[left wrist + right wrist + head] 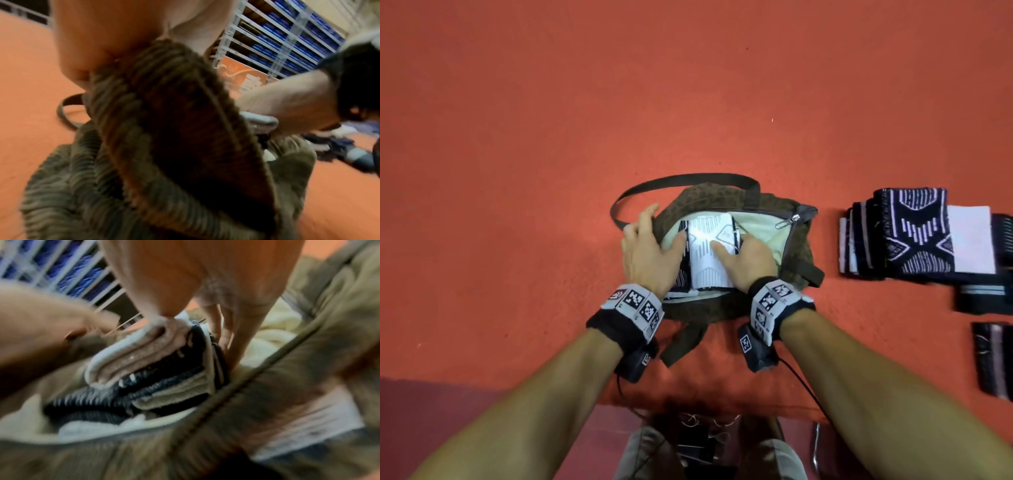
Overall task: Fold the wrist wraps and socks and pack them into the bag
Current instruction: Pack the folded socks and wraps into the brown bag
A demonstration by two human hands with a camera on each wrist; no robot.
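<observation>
On the tabletop: orange-red felt-like cover (551,120) spreads under everything, its near edge just ahead of my lap.
Bag: brown corduroy bag (798,253) lies open in front of me, pale lining showing, zipper pull at the right end, strap looped behind it.
Socks in the bag: folded white-and-navy patterned socks (709,253) stand packed in the mouth of the bag, between my hands.
Left hand (645,253): my fingers spread over the bag's left rim, thumb against the socks; they lie fairly straight, gripping nothing that I can see.
Right hand (748,260): thumb on top of the stack, fingers down its right side, pinching it.
Still out: another folded stack of socks (917,233) and dark wrist wraps (993,359) lie well to the right of the bag.
Room: metal shelving (287,40) with rows of blue items stands beyond the tabletop, blurred.
</observation>
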